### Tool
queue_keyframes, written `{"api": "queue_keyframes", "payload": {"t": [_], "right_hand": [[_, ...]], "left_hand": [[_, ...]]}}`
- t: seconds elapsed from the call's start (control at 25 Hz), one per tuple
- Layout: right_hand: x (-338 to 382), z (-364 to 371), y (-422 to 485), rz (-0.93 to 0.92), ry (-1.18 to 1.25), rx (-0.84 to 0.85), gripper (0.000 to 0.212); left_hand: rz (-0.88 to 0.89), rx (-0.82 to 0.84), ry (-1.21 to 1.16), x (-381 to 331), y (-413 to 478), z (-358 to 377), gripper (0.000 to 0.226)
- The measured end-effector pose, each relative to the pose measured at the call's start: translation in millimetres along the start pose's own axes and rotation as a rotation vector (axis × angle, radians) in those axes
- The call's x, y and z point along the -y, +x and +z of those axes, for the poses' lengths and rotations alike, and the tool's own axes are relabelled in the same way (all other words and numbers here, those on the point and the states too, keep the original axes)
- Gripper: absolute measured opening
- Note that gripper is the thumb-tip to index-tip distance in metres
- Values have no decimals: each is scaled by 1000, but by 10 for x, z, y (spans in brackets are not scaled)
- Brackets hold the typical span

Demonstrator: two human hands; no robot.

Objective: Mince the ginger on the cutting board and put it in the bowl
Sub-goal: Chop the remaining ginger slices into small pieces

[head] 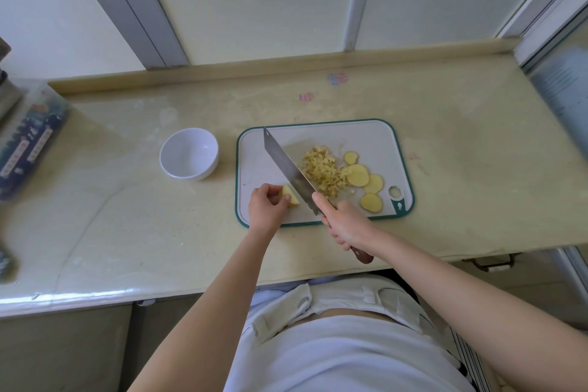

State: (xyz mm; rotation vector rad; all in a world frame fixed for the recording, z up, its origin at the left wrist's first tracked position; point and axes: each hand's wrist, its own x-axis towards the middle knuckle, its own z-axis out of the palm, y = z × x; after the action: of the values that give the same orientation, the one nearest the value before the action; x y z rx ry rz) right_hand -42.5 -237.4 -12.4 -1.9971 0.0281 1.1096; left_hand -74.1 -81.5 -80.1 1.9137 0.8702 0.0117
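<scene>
Head view: left hand (265,205) fingers (280,198) pinch ginger chunk (290,196); right hand (345,223) closed around knife (291,170); minced pile (321,170) done, slices (366,183) uncut, bowl (189,153) empty.

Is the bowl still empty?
Empty: the bowl shows only its bare white inside; the minced ginger lies on the board.

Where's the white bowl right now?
In the head view, the white bowl stands on the counter just left of the cutting board, apart from it, with nothing visible inside it.
</scene>
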Motion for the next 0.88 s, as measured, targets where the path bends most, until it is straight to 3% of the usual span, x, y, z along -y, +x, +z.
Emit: {"api": "queue_keyframes", "payload": {"t": [0.24, 0.88], "right_hand": [[33, 32, -127, 15, 6, 17, 52], [69, 131, -191, 41, -3, -4, 55]], "left_hand": [[-25, -73, -20, -8, -10, 49, 15], [-31, -82, 4, -62, 2, 53, 17]]}}
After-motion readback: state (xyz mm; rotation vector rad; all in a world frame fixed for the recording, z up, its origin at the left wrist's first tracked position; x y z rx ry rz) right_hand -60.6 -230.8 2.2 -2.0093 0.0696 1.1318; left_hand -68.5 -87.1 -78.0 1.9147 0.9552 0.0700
